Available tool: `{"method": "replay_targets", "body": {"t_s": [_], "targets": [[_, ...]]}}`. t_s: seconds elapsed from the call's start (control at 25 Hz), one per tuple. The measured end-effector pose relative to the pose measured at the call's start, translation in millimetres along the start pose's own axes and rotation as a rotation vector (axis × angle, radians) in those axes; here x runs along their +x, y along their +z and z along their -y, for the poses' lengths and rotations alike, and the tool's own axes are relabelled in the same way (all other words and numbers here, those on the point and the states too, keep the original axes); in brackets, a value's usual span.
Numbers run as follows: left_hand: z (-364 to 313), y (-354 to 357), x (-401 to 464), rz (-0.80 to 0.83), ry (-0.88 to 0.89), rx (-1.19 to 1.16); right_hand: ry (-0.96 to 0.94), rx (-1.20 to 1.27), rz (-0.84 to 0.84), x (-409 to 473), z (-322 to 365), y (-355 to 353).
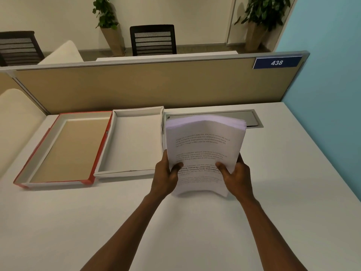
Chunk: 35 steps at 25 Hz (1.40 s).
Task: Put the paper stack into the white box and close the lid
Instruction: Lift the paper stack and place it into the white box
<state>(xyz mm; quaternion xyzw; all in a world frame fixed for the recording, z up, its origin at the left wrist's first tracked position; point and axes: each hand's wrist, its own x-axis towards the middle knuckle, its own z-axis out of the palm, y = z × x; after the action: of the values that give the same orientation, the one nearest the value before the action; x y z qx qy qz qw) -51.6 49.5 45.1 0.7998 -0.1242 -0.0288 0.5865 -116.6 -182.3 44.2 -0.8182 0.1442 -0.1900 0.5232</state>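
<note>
A thick stack of printed paper (pixel 205 145) is held above the white desk, bowed upward along its middle. My left hand (pixel 166 173) grips its near left edge with the thumb on top. My right hand (pixel 237 173) grips its near right edge the same way. Just left of the stack the white box (pixel 134 172) lies open and empty. Its lid (pixel 25 173), red outside with a brown inner face, lies upside down beside the box on the left, touching it.
A grey cable hatch (pixel 254 119) is set into the desk behind the stack. A beige partition (pixel 136 85) with a blue plate reading 438 runs along the far edge. A blue wall (pixel 332 75) stands at the right. Chairs and plants are beyond the partition.
</note>
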Motion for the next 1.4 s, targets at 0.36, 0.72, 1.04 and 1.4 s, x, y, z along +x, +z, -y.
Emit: {"method": "replay_targets", "body": {"t_s": [0.36,0.72,1.04,1.4], "targets": [[-30,-91,32,-0.074,-0.162,-0.187,0.117,0.139,0.132,39,77,50],[-22,-204,120,0.142,-0.337,-0.272,0.422,0.389,0.309,120,126,175],[42,-221,175,0.012,-0.486,-0.078,0.575,0.378,0.429,161,108,258],[116,-213,206,-0.031,-0.547,0.068,0.604,0.189,0.394,170,67,305]]}}
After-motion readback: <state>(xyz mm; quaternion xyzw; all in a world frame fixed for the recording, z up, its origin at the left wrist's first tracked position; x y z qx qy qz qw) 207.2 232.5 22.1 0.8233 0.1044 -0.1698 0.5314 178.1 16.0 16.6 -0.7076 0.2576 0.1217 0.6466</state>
